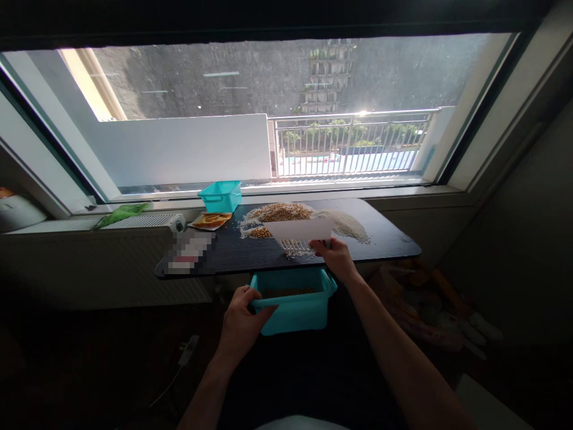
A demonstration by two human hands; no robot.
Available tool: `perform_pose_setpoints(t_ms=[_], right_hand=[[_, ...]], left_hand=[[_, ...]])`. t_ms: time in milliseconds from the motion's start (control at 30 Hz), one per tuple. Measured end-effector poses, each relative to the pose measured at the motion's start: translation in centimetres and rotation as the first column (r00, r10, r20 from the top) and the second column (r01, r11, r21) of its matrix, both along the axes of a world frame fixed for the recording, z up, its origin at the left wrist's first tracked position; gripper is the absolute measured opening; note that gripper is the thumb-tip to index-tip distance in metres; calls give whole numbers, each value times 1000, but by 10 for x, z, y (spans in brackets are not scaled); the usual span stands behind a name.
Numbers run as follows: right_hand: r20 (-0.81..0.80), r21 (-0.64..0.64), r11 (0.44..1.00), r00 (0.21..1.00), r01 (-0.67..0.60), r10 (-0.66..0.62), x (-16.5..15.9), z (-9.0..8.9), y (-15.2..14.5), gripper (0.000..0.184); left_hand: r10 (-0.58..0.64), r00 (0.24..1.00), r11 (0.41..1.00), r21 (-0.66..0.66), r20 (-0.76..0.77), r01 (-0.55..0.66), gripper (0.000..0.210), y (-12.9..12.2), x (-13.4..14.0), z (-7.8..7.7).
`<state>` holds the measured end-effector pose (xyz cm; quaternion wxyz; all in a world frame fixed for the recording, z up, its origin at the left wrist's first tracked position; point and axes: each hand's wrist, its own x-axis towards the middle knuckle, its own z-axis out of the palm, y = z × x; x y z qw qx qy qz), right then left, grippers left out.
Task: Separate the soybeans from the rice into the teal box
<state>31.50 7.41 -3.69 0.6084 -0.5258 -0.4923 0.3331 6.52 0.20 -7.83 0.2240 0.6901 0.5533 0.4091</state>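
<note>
So, left hand (242, 315) grips one near teal bin (296, 318); second bin (222, 198) at eleven o'clock; right hand (339, 258) pinches one white slotted scoop (301, 229), slots toward six, long axis nine-to-three.

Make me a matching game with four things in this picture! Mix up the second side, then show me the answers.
1. left hand
2. green cloth
3. right hand
4. pale grains

A. holding the slotted scoop
B. heaped on the dark tabletop
C. gripping the nearer turquoise bin
D. lying on the radiator

Pairs: 1-C, 2-D, 3-A, 4-B
</note>
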Motion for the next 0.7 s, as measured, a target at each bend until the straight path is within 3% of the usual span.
perform_pose_setpoints(t_ms=[367,700], right_hand=[[-24,-21,1000,1000,-18,18,4,7,-16,35],[-57,-43,998,997,-49,46,-1,1,-21,37]], left_hand=[[5,1000,1000,17,-4,-5,26,-1,1,-1],[7,1000,1000,16,-11,-7,26,-1,1,1]])
